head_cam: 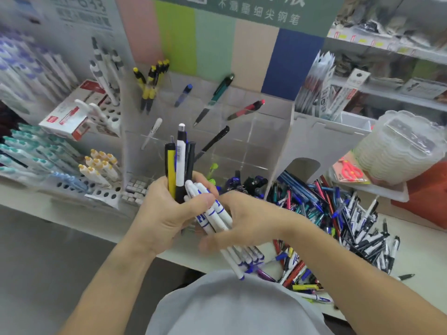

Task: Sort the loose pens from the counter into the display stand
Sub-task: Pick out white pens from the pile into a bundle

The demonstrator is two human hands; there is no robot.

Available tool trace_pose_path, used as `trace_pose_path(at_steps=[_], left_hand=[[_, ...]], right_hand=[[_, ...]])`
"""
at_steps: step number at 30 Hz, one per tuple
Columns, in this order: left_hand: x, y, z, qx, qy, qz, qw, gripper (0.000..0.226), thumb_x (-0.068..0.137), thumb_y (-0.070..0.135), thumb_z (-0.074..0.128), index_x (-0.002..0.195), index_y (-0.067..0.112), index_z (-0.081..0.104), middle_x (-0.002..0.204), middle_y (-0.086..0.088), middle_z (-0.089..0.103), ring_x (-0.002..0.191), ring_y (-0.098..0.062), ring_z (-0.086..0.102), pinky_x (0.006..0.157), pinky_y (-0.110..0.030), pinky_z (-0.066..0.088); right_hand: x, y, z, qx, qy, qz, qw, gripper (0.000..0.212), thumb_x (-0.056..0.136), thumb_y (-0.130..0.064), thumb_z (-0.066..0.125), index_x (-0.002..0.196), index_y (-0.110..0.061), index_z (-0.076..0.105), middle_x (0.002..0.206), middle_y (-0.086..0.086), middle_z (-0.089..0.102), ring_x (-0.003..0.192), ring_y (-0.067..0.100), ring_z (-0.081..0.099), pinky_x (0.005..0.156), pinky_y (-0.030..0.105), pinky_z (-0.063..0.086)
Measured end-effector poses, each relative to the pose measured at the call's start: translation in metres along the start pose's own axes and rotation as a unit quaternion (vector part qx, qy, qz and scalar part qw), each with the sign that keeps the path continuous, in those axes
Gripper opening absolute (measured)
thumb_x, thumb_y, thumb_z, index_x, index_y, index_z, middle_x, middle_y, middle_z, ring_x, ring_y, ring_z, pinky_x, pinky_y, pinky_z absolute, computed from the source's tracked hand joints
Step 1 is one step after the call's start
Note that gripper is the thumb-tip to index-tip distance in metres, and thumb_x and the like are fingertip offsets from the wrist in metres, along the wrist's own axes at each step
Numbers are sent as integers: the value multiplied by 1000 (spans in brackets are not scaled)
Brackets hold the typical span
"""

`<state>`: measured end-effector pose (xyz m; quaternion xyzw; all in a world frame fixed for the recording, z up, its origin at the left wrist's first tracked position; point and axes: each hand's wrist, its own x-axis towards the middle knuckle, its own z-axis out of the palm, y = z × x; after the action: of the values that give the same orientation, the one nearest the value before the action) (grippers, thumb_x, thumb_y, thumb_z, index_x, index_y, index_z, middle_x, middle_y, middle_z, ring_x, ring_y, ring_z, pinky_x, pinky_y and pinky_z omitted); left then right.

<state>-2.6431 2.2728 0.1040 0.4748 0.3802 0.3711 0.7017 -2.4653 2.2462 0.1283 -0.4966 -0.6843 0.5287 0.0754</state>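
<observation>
Stand (251,131): few pens | left hand (167,213): upright pens (180,165)

Right hand (244,221): fingertips smeared by motion blur. White pens (217,213): middles hidden behind both hands. Shelf goods (387,25) above the pen pile (338,221): blurred, unidentifiable.

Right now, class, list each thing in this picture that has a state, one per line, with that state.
Left hand: grips an upright bunch of mixed pens.
Right hand: holds a bundle of white pens, slanting down.
Display stand: clear, mostly unfilled; single pens lean in several compartments.
Pen pile: loose and jumbled on the counter.
Red pen: leaning in the stand.
Tubs: stacked.
</observation>
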Motion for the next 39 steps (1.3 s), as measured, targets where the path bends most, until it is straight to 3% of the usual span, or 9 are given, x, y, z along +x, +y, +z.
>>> trace_pose_path(at_steps=[2, 5, 8, 12, 18, 21, 26, 34, 39], left_hand=[[0, 9, -7, -11, 14, 19, 1000, 17, 59, 24, 81, 73, 26, 74, 81, -4, 73, 72, -26, 72, 59, -34, 58], [5, 17, -21, -35, 96, 43, 994, 32, 67, 23, 90, 95, 18, 75, 87, -10, 77, 72, -26, 75, 57, -33, 60], [12, 17, -47, -80, 182, 69, 978, 28, 87, 28, 69, 99, 4, 67, 66, -12, 65, 41, -7, 54, 40, -17, 42], [19, 3, -79, -99, 238, 59, 964, 18, 98, 18, 58, 84, 9, 64, 72, -14, 63, 32, -4, 25, 35, -17, 19], [29, 1, -96, -112, 201, 41, 972, 20, 84, 23, 65, 84, 5, 58, 65, -10, 53, 33, -6, 26, 34, -18, 22], [39, 0, -106, -118, 199, 22, 973, 19, 90, 18, 64, 90, 0, 57, 62, -7, 55, 33, -7, 27, 34, -18, 24], [51, -3, -116, -105, 165, -5, 981, 14, 95, 14, 62, 90, 1, 58, 65, -9, 55, 33, -8, 28, 34, -19, 25], [62, -6, -117, -114, 152, -34, 981, 9, 95, 12, 63, 90, 6, 60, 62, -7, 54, 36, -9, 27, 34, -19, 22], [65, -9, -117, -117, 124, -35, 985, 25, 92, 25, 64, 77, 12, 49, 59, -4, 36, 40, -10, 25, 34, -19, 22]], right_hand=[[13, -10, -7, -25, 6, -22, 999, 36, 89, -32, 77, 66, -15, 56, 49, -8, 48, 42, 7, 41, 47, 22, 35], [38, -17, -11, -20, 27, -66, 997, 35, 96, -35, 68, 81, -3, 65, 63, 10, 60, 53, 21, 53, 54, 37, 45], [65, -24, -14, 36, 138, -110, 984, 26, 100, -29, 64, 92, -4, 69, 75, 5, 68, 67, 15, 63, 68, 31, 52], [103, -44, -25, 197, 437, -167, 862, 23, 99, -15, 64, 77, -6, 65, 62, -11, 64, 61, 2, 61, 62, 18, 49], [168, -54, -24, 234, 540, -214, 780, 20, 97, -8, 66, 79, -17, 62, 72, -6, 66, 68, 5, 65, 64, 26, 54], [191, -48, -18, 173, 558, -190, 789, 23, 92, -15, 74, 79, -27, 59, 75, -8, 65, 70, -6, 63, 64, 16, 49], [212, -25, -7, 77, 575, -146, 802, 28, 86, -25, 82, 76, -3, 69, 74, 11, 69, 70, 23, 70, 64, 44, 55], [215, -40, -8, -54, 522, -75, 848, 23, 78, -16, 84, 67, -8, 66, 64, 4, 61, 62, 21, 60, 59, 44, 49], [202, -52, -13, -16, 531, -68, 845, 35, 71, -20, 91, 100, -13, 72, 85, -5, 71, 78, 10, 66, 71, 30, 54]])
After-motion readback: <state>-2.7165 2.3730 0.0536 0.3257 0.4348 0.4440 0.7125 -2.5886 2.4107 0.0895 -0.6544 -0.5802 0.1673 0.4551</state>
